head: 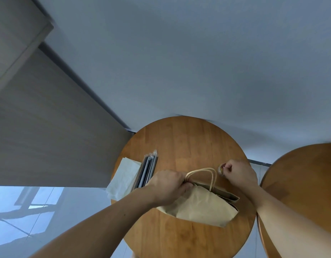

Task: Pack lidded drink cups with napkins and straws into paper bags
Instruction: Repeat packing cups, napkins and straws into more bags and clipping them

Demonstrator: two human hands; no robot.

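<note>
A brown paper bag (202, 205) lies tilted on the round wooden table (187, 142), its twisted paper handles arching up in the middle. My left hand (168, 187) grips the bag's top edge and a handle at its left end. My right hand (239, 175) is curled round a small roll-like object (221, 169), mostly hidden by my fingers, just right of the handles. A bundle of wrapped straws (147, 171) and a stack of white napkins (123, 179) lie at the table's left edge. No drink cup is in view.
A second round wooden table (300, 192) stands close on the right. A grey wall runs behind the tables, with a beige panel to the left. Shiny pale floor shows at the lower left.
</note>
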